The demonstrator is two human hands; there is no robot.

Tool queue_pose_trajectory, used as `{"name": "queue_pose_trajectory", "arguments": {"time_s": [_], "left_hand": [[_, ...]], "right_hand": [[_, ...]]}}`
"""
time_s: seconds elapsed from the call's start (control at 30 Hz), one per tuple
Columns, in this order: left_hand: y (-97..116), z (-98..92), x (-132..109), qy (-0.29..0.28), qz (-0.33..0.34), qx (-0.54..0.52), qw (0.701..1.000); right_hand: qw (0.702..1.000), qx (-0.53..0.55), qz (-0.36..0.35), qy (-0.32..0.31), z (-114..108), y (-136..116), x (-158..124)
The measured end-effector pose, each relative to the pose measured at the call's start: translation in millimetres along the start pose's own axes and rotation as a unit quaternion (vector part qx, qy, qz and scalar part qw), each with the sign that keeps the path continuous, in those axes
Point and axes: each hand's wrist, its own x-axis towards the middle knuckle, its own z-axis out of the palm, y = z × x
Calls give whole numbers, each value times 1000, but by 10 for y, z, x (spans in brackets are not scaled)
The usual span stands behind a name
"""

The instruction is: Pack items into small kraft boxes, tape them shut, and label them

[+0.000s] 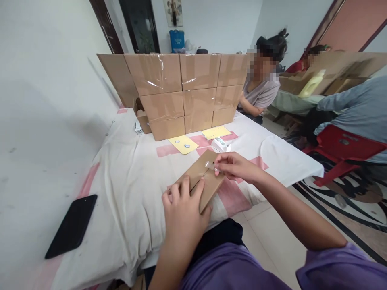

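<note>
A small brown cardboard box (208, 189) lies at the near edge of the cloth-covered table, a dark seam running along its top. My left hand (184, 201) presses on the box with fingers spread across its top and thumb at its near side. At the far end of the seam, my right hand (232, 166) pinches a short strip of clear tape (208, 164), part of which touches the cardboard. Just beyond the box sits a white tape dispenser (220, 145). Two yellow sheets lie close by, one a yellow card with blue-outlined marks (184, 144).
A wall of taped cardboard boxes (196, 94) stands across the back of the table. At left lies a black phone or tablet (72, 225). A person (261, 88) sits behind the boxes at right; another sits on a red chair (347, 147).
</note>
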Motion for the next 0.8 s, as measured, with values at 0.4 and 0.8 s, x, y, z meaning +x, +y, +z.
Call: {"name": "queue_pose_trajectory", "arguments": {"time_s": [0.4, 0.8], "left_hand": [[418, 168, -181, 80, -69, 7, 994], [314, 164, -141, 65, -29, 13, 997]], "right_hand": [[995, -38, 67, -69, 87, -125, 40], [979, -122, 158, -41, 152, -153, 171]]}}
